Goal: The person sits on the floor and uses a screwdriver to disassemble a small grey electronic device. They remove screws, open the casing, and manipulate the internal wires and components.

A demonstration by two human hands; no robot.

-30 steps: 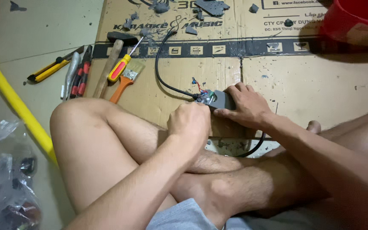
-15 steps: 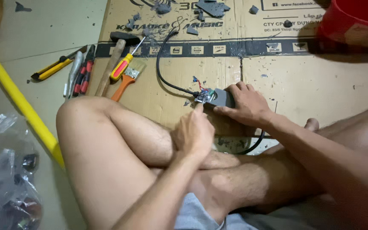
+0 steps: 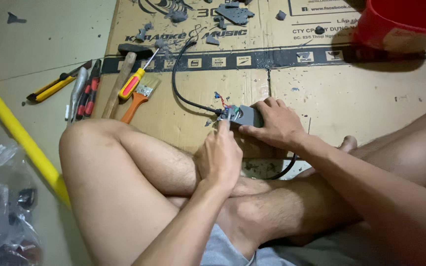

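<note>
My right hand (image 3: 277, 125) grips a small grey plastic box (image 3: 246, 116) and presses it onto the cardboard sheet (image 3: 321, 93). A black cable (image 3: 177, 83) runs from the box's left end, where thin red and blue wires (image 3: 221, 101) stick out. My left hand (image 3: 220, 157) reaches over my crossed legs. Its closed fingertips pinch something small and thin at that open end; I cannot make out what it is.
Left of the box lie a hammer (image 3: 123, 74), a yellow-and-red screwdriver (image 3: 133, 83), an orange-handled brush (image 3: 138, 101), red-and-black pliers (image 3: 87, 91) and a yellow utility knife (image 3: 54, 86). Grey plastic fragments (image 3: 233, 12) litter the far cardboard. A red bucket (image 3: 400, 24) stands far right, with a yellow pole (image 3: 16, 130) and a plastic bag (image 3: 1, 212) at left.
My left hand has moved forward from above my knee to the wired end of the box. My right hand has kept its grip on the box.
</note>
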